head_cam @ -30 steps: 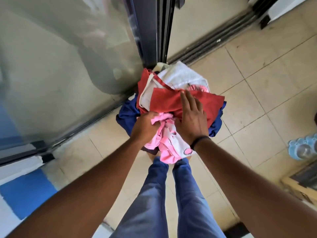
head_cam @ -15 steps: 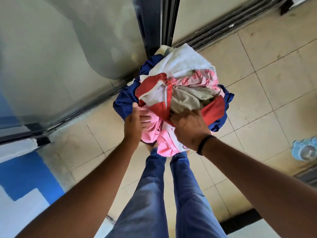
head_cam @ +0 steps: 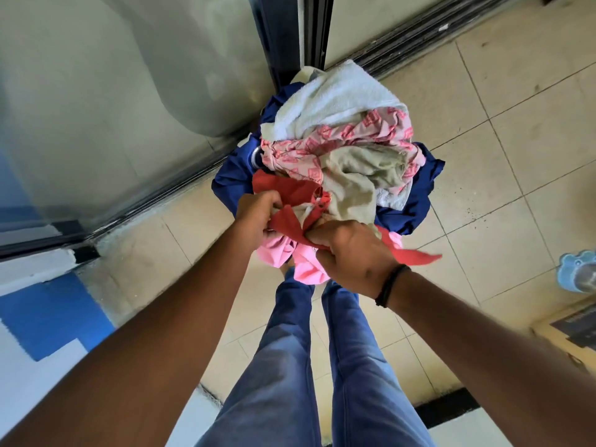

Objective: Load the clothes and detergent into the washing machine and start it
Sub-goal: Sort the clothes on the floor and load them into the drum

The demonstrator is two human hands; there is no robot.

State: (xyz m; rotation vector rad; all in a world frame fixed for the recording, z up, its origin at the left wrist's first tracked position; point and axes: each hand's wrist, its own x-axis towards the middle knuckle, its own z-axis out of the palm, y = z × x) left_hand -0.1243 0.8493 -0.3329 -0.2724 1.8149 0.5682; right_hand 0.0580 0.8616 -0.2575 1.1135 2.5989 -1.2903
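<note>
Both grips are clamped on a red cloth: left hand and right hand bunch it atop the pile of clothes on the floor. No washer or detergent shows; loading seems barely begun.

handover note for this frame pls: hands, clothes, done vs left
Left hand: shut on the red cloth at the near edge of the clothes pile.
Right hand: shut on the same red cloth, grip beside the left.
Pile: bundled in front of the person, above the tiled floor.
Done: clothes gathered.
Left: washer and detergent not in view; load both, then start.
</note>
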